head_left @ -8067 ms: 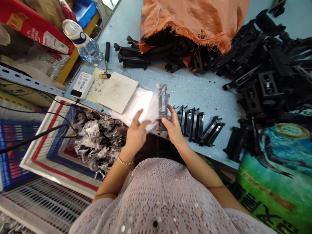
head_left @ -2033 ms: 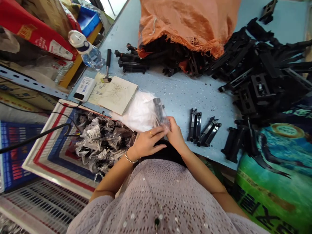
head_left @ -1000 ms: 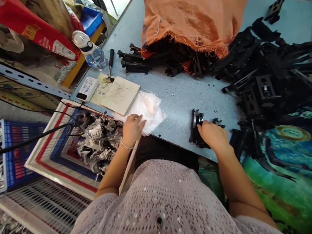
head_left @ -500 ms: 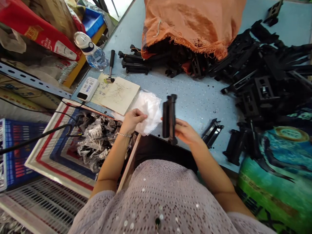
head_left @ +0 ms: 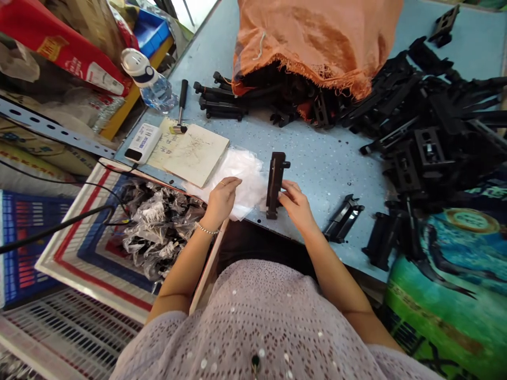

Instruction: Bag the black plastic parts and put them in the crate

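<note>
My right hand (head_left: 295,207) grips a long black bracket-like part (head_left: 274,184) by its right side, holding it near the table's front edge. A loose pile of thin clear plastic bags (head_left: 247,177) lies just left of that part. Over the pile's left side is my left hand (head_left: 222,199), thumb and fingers pressed together; whether a bag is pinched between them is hidden. To the right of my right hand, another black part (head_left: 344,219) rests on the blue table (head_left: 312,158).
An orange woven sack (head_left: 317,42) spills black parts at the back, and a heap of them (head_left: 420,132) fills the right. Left are a hammer (head_left: 182,103), water bottle (head_left: 152,87), white device (head_left: 142,142), cardboard (head_left: 198,155) and a crate (head_left: 71,253) of bagged parts.
The black part in my right hand has turned, showing another side. My left hand has shifted slightly right over the bags, its fingers now straighter.
</note>
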A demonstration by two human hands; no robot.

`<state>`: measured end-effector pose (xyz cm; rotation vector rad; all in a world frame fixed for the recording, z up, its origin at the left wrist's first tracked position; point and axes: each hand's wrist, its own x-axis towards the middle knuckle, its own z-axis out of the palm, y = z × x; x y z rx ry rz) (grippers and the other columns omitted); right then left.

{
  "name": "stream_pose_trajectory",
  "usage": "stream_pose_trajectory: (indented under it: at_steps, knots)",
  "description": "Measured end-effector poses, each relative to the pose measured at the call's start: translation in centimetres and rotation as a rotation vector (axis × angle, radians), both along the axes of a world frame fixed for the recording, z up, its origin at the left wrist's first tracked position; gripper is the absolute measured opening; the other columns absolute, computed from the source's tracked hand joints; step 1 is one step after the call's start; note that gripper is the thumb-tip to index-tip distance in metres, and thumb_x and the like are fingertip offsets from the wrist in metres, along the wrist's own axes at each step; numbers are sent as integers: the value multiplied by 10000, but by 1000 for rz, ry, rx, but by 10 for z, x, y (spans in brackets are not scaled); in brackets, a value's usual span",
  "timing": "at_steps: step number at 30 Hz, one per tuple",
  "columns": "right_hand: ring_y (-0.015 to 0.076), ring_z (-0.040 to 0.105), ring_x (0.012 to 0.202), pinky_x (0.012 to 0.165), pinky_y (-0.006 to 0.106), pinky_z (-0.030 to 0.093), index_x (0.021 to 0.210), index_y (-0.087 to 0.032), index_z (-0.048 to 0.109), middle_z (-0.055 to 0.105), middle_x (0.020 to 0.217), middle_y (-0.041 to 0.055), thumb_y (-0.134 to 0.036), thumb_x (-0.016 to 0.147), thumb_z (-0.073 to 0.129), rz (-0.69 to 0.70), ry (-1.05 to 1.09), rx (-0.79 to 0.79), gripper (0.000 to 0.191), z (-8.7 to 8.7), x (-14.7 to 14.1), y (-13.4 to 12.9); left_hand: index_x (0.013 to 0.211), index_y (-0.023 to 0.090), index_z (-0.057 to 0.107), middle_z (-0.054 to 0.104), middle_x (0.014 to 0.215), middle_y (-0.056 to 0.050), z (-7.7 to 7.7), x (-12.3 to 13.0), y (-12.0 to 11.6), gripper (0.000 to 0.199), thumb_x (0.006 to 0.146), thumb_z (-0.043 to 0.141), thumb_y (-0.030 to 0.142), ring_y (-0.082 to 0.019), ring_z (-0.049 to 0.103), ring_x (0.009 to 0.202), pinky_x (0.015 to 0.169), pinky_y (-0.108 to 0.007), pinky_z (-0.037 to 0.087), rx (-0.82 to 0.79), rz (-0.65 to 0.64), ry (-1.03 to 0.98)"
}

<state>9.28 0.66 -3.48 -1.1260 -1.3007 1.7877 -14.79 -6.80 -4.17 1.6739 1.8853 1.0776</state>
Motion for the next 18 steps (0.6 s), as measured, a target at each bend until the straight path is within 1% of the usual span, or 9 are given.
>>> stream_pose_trajectory:
  at_steps: [1,4,6,8,10,12,15,16,18]
  knots:
    - [194,675,944,854,334,562,1127,-236,735,696,1098,49,-423,805,774,94,30,-61,375,5,3,-4,1213,188,704,655,1268,-118,-1,1,1,367,917,497,131,-212,647,1126,1022,-397,534,-5,-9,0]
    - [196,700,802,716,316,584,1103,-193,718,730,919,61,-430,809,784,419,162,-427,384,9,6,-14,1412,201,577,576,1385,-140,-2,0,3,504,920,497,122,-194,648,1124,983,-362,560,16,-42,-24]
    - [189,701,749,672,300,584,1071,-177,697,734,870,62,-407,771,819,437,250,-587,397,2,-1,-15,1505,230,476,514,1455,-149,-1,0,0,577,941,463,108,-208,601,1243,1040,-374,536,65,-65,21]
    - [188,700,740,647,287,578,1049,-182,679,737,878,61,-382,744,832,380,313,-633,395,-9,-11,-12,1567,255,377,471,1499,-151,2,6,-8,628,963,426,91,-227,518,1367,1121,-400,485,140,-118,103]
    - [189,695,753,628,283,567,1101,-205,664,741,934,52,-366,748,812,300,321,-584,415,-18,-24,-8,1602,277,299,467,1509,-144,4,19,-18,671,971,395,69,-229,485,1409,1156,-407,462,214,-235,154]
    - [197,697,829,682,301,572,1253,-258,618,739,1031,34,-342,765,772,166,258,-450,518,-24,-34,-5,1619,294,243,476,1509,-137,5,35,-28,704,970,362,47,-224,488,1413,1165,-410,461,236,-362,145]
    - [224,667,1060,918,370,550,1347,-284,582,713,1177,28,-300,801,685,-26,64,-138,556,-28,-42,-8,1621,273,237,480,1502,-158,2,52,-35,693,975,411,93,-240,497,1407,1156,-428,475,182,-446,63]
    - [237,646,1120,992,397,519,1309,-265,616,708,1196,35,-293,812,658,-24,1,-40,499,-28,-43,-11,1608,262,281,490,1489,-166,1,54,-35,673,974,459,127,-250,510,1394,1145,-436,487,169,-446,45]
    - [255,632,1142,1046,430,488,1179,-225,687,715,1174,48,-291,824,638,93,-64,67,365,-28,-42,-15,1528,252,443,567,1399,-157,5,52,-35,581,962,543,172,-244,582,1309,1091,-427,533,175,-415,24]
